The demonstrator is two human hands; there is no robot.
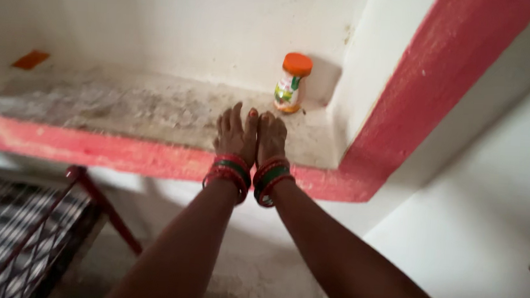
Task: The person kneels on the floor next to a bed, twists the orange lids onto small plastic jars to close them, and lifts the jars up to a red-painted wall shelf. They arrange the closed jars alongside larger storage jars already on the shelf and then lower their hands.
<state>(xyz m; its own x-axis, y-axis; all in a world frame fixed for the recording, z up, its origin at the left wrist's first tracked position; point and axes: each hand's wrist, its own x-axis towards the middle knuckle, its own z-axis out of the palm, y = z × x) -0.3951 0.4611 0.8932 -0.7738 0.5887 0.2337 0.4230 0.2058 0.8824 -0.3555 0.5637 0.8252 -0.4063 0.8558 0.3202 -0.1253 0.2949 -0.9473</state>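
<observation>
From the head view, both arms stretch forward into a wall niche, and the left hand and right hand lie side by side, palms down on the dusty shelf, touching along their inner edges. The fingers of both are stretched out flat and close together, holding nothing. Red and green bangles ring each wrist. The thing nearest the hands is a small jar with an orange screw lid and a colourful label, standing upright in the back corner of the niche, at about one o'clock from the right hand's fingertips and just beyond them, not touching. It stands close to the back wall and near the side wall at its three o'clock. Judging by its look, the jar is probably plastic or thin glass, stiff, fairly light, and smooth enough to slip a little in a dusty palm; how full it is I cannot tell. The safest hold would seem to be around the body just below the lid, since a grip on the lid alone risks it turning. A red-painted ledge edges the shelf, with a red metal frame and checked cloth at seven o'clock below.
</observation>
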